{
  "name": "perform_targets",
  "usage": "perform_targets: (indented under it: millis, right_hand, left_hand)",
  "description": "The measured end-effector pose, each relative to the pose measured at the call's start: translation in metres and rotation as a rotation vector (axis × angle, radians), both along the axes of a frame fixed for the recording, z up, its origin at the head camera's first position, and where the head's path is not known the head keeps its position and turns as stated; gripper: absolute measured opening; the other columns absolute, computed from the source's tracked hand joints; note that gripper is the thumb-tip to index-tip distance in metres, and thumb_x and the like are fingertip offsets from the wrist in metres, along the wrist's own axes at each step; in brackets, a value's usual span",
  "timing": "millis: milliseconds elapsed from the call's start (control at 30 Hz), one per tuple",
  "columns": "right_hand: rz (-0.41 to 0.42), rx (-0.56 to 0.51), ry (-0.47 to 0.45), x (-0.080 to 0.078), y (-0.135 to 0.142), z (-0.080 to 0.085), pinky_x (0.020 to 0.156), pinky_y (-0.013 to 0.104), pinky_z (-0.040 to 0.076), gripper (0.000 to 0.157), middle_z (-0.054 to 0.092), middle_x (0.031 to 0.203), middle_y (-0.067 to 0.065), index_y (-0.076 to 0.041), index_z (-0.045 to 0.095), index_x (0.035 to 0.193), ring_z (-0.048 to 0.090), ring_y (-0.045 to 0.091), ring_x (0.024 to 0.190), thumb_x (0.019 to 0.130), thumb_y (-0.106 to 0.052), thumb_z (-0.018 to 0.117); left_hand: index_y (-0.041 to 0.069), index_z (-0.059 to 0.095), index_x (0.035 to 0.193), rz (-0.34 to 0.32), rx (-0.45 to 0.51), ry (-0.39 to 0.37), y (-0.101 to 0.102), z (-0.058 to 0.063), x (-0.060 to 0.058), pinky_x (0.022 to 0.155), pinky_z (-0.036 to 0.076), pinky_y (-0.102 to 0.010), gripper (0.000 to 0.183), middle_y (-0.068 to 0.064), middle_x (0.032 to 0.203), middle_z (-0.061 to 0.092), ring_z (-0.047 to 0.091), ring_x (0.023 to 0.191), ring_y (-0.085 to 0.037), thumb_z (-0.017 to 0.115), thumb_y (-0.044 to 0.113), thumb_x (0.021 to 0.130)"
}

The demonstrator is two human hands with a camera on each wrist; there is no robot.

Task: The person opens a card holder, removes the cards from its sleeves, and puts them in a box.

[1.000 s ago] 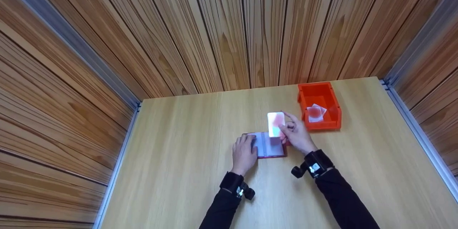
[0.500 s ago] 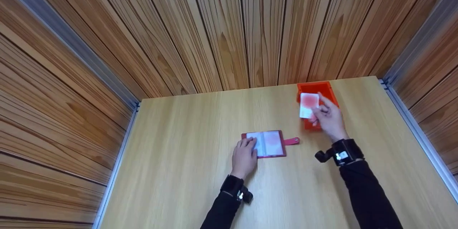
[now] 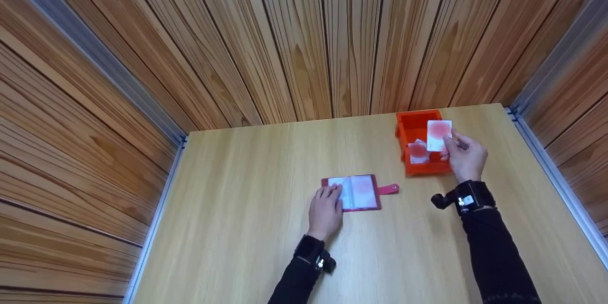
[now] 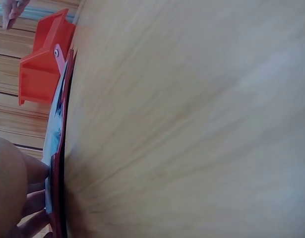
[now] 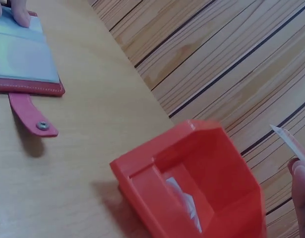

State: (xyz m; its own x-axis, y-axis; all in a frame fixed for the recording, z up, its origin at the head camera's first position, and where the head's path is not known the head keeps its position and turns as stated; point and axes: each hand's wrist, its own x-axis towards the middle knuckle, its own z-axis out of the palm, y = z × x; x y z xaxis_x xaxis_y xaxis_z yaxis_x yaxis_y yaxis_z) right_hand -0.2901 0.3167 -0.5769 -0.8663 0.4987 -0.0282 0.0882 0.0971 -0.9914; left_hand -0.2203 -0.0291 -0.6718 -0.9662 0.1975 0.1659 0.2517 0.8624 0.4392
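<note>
Pinching a white card (image 3: pixel 438 130) with a round pink patch, the person's right hand (image 3: pixel 469 157) is raised at the right side of an orange bin (image 3: pixel 427 168) in the head view. Its grip is closed on the card's lower right part, thumb in front. The card overlaps the bin's right wall as seen from above. Inside the bin, toward its near end, lie more cards (image 3: pixel 418 152), overlapping at angles. Left of the bin and nearer the person, a red holder (image 3: pixel 363 193) lies unfolded on a pale wooden table (image 3: pixel 247 199), its pink strap (image 3: pixel 389 189) pointing right. The left hand (image 3: pixel 326 211) rests on the holder's left page, its grip loose, fingers extended and relaxed. Both wrists wear black bands; the sleeves are black. Wood-patterned walls (image 3: pixel 313 57) surround the table.

In the left wrist view, the holder appears edge-on, with the left fingers on its upper side and the bin beyond. The right hand shows small in the top left corner.

In the right wrist view, the card appears almost edge-on at the right border, under the thumb. The bin fills the lower middle; a metal snap (image 5: pixel 42 125) shows on the strap.
</note>
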Motion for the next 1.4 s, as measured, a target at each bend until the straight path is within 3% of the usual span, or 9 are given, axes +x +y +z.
perform_targets:
  millis: [233, 333, 433, 600, 667, 767, 900, 1100, 1400]
  right_hand:
    - [-0.061, 0.086, -0.054, -0.004, -0.005, -0.015, 0.055, 0.017, 0.055, 0.039, 0.068, 0.070, -0.012, -0.006, 0.072, 0.127, 0.064, 0.003, 0.050, 0.092, -0.023, 0.079]
    - [-0.043, 0.190, -0.069, -0.005, -0.009, -0.023, 0.055, 0.014, 0.054, 0.035, 0.077, 0.082, 0.007, -0.002, 0.072, 0.125, 0.064, -0.001, 0.051, 0.095, -0.019, 0.076]
    - [0.001, 0.278, -0.108, -0.007, -0.011, -0.028, 0.055, 0.011, 0.052, 0.033, 0.076, 0.101, 0.027, 0.004, 0.069, 0.127, 0.064, -0.005, 0.052, 0.099, -0.011, 0.068]
    - [0.061, 0.362, -0.252, -0.007, -0.015, -0.027, 0.060, 0.005, 0.048, 0.039, 0.073, 0.112, 0.028, 0.002, 0.064, 0.136, 0.068, -0.001, 0.060, 0.100, -0.010, 0.057]
    - [0.069, 0.391, -0.289, -0.008, -0.017, -0.027, 0.066, 0.009, 0.050, 0.040, 0.074, 0.111, 0.024, 0.000, 0.064, 0.137, 0.072, 0.008, 0.069, 0.099, -0.011, 0.056]
    - [0.073, 0.446, -0.301, -0.011, -0.020, -0.028, 0.085, 0.026, 0.057, 0.040, 0.074, 0.112, 0.025, 0.000, 0.065, 0.136, 0.073, 0.026, 0.089, 0.099, -0.010, 0.055]
    - [0.081, 0.490, -0.280, -0.012, -0.025, -0.034, 0.105, 0.049, 0.051, 0.039, 0.071, 0.121, 0.029, 0.006, 0.064, 0.134, 0.066, 0.043, 0.112, 0.099, -0.009, 0.056]
    - [0.020, 0.544, -0.245, -0.018, -0.034, -0.045, 0.104, 0.052, 0.050, 0.031, 0.072, 0.117, 0.028, 0.004, 0.071, 0.124, 0.066, 0.046, 0.114, 0.098, -0.008, 0.060]
    - [-0.005, 0.648, -0.368, -0.026, -0.049, -0.050, 0.100, 0.056, 0.053, 0.029, 0.072, 0.121, 0.026, -0.003, 0.073, 0.125, 0.067, 0.047, 0.111, 0.100, -0.011, 0.061]
  left_hand:
    - [0.009, 0.065, 0.140, -0.002, -0.019, 0.038, -0.003, -0.003, 0.002, 0.109, 0.046, -0.043, 0.040, -0.006, 0.140, 0.066, 0.056, 0.130, -0.027, 0.063, 0.019, 0.102]
    - [0.009, 0.066, 0.139, 0.003, -0.015, 0.054, -0.003, -0.003, 0.004, 0.107, 0.048, -0.043, 0.039, -0.006, 0.139, 0.067, 0.057, 0.129, -0.027, 0.063, 0.018, 0.101]
    - [0.009, 0.065, 0.140, -0.002, -0.009, 0.045, -0.003, -0.002, 0.004, 0.108, 0.047, -0.044, 0.039, -0.006, 0.139, 0.066, 0.057, 0.130, -0.027, 0.062, 0.019, 0.102]
    - [0.009, 0.064, 0.142, -0.008, -0.012, 0.036, -0.002, -0.003, 0.003, 0.110, 0.046, -0.044, 0.040, -0.006, 0.141, 0.065, 0.056, 0.132, -0.027, 0.061, 0.020, 0.103]
    - [0.009, 0.064, 0.142, -0.006, -0.014, 0.038, -0.002, -0.003, 0.002, 0.110, 0.046, -0.044, 0.040, -0.006, 0.141, 0.066, 0.056, 0.132, -0.027, 0.061, 0.020, 0.103]
    - [0.009, 0.064, 0.141, -0.007, -0.017, 0.051, -0.002, -0.003, 0.002, 0.110, 0.046, -0.044, 0.040, -0.006, 0.140, 0.066, 0.056, 0.131, -0.027, 0.062, 0.020, 0.103]
    - [0.010, 0.064, 0.141, -0.007, -0.016, 0.053, -0.001, -0.003, 0.001, 0.110, 0.046, -0.044, 0.040, -0.006, 0.140, 0.066, 0.056, 0.131, -0.027, 0.062, 0.021, 0.103]
    - [0.011, 0.063, 0.143, -0.004, -0.037, 0.037, -0.001, -0.004, 0.001, 0.112, 0.045, -0.043, 0.041, -0.005, 0.142, 0.065, 0.055, 0.133, -0.026, 0.060, 0.022, 0.104]
    - [0.011, 0.064, 0.141, -0.008, -0.048, 0.065, -0.002, -0.004, 0.002, 0.108, 0.047, -0.045, 0.040, -0.004, 0.141, 0.066, 0.056, 0.132, -0.027, 0.059, 0.021, 0.103]
